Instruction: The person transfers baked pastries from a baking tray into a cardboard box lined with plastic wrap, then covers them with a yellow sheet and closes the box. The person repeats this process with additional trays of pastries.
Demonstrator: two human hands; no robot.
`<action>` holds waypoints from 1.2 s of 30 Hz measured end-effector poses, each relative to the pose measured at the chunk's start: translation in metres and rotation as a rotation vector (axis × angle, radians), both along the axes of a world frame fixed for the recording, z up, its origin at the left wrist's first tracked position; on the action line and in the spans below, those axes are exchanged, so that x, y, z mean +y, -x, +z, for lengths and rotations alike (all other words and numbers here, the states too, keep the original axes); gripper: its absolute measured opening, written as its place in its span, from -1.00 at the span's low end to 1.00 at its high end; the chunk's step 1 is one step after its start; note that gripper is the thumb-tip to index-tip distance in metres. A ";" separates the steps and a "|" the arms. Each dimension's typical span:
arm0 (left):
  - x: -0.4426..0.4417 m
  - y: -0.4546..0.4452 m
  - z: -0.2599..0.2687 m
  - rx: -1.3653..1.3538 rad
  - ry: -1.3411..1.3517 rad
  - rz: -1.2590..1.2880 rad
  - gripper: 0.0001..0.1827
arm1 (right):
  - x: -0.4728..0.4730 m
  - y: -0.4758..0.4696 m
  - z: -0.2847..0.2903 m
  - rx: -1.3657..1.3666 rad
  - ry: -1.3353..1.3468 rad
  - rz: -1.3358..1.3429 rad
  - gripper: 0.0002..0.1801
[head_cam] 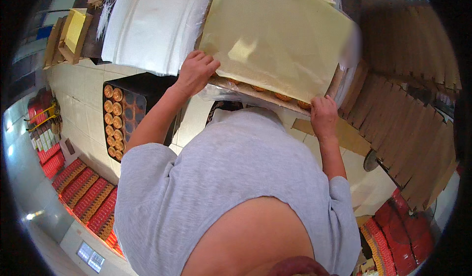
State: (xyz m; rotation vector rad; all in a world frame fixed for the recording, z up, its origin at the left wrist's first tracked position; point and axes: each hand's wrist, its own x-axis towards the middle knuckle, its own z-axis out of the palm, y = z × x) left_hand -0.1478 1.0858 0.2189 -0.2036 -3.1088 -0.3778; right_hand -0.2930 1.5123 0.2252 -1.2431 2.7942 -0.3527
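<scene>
Both hands hold the near corners of a yellowish translucent sheet [273,36]. My left hand [197,71] pinches its left corner, while my right hand [324,112] grips the right one. Beneath the sheet lies a shallow cardboard box [269,98] lined with clear plastic; round golden-brown pastries [283,96] show along its near edge. Most of the box's contents are hidden under the sheet. To the left of the box, a stack of white plastic sheets or bags [151,25] rests on the dark table.
A black tray with rows of round pastries [113,123] stands low at left, on a dark stack. Folded or upright cardboard [398,128] fills the right side. Red crates [86,191] stand in the lower left, more at lower right. A small box with yellow lining [75,32] is at upper left.
</scene>
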 end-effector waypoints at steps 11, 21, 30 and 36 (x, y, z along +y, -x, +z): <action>0.012 -0.020 0.000 0.014 0.020 0.000 -0.82 | 0.003 0.001 0.012 -0.116 -0.241 0.115 -0.78; 0.045 -0.030 -0.032 0.108 0.068 0.254 -0.64 | 0.006 -0.008 0.013 -0.063 -0.370 0.136 -0.68; 0.052 -0.048 -0.007 0.009 -0.071 0.368 -0.64 | -0.028 -0.005 0.049 0.056 -0.776 0.300 -0.61; -0.036 -0.271 -0.065 0.297 -0.279 0.955 -0.62 | -0.239 -0.102 0.079 -0.121 -0.145 0.419 -0.74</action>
